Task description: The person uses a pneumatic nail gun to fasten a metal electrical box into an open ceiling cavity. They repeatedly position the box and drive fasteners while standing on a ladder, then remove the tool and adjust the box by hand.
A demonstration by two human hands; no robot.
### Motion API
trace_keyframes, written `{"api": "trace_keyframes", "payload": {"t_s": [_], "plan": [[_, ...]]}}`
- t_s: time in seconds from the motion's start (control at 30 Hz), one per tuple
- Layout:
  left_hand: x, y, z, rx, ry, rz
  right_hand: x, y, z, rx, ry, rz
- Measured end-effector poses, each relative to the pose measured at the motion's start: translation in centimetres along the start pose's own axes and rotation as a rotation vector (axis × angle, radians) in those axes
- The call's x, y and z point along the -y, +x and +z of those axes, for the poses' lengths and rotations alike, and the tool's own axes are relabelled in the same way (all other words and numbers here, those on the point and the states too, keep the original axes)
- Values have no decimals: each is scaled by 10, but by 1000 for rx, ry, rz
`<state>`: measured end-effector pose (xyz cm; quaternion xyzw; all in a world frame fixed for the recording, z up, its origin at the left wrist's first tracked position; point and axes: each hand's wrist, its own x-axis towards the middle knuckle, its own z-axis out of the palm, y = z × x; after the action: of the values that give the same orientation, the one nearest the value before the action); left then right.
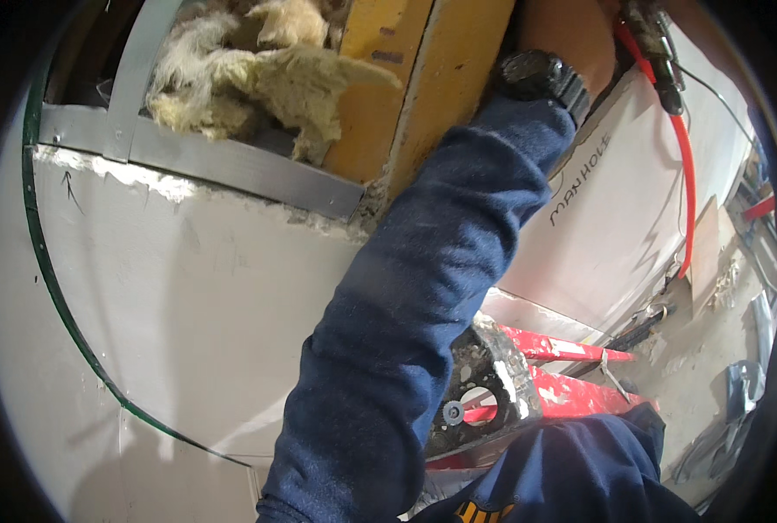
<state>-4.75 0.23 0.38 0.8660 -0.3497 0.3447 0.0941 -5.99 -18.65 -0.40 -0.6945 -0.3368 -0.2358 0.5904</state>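
Note:
My left arm, in a dark blue sleeve, stretches from the lower edge to the top of the view. A black watch circles its wrist. Only the back part of my left hand shows; its fingers lie beyond the top edge. At the upper right corner, bare skin of my right arm or hand is partly visible, its fingers hidden. Close to it is a dark, metallic tool, with a red cord or strap hanging below. Whether either hand grips this tool cannot be seen.
A wall opening framed by metal channel exposes fluffy insulation beside a yellow beam. Below spreads a pale wall panel. A paint-splashed red stepladder with a black top stands beneath me. Clutter lies at right.

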Motion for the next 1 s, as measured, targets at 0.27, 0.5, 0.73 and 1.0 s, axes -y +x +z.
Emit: {"api": "trace_keyframes", "payload": {"t_s": [0.27,0.5,0.73,1.0], "plan": [[0,2,3,17,125,55,27,-40,4,-174,-727,-276],[-3,-1,-2,7,88,19,68,-30,-33,326,-225,539],[-2,-1,0,59,115,23,36,-21,-24,162,462,869],[-2,-4,3,15,107,36,46,-17,11,-267,451,830]]}}
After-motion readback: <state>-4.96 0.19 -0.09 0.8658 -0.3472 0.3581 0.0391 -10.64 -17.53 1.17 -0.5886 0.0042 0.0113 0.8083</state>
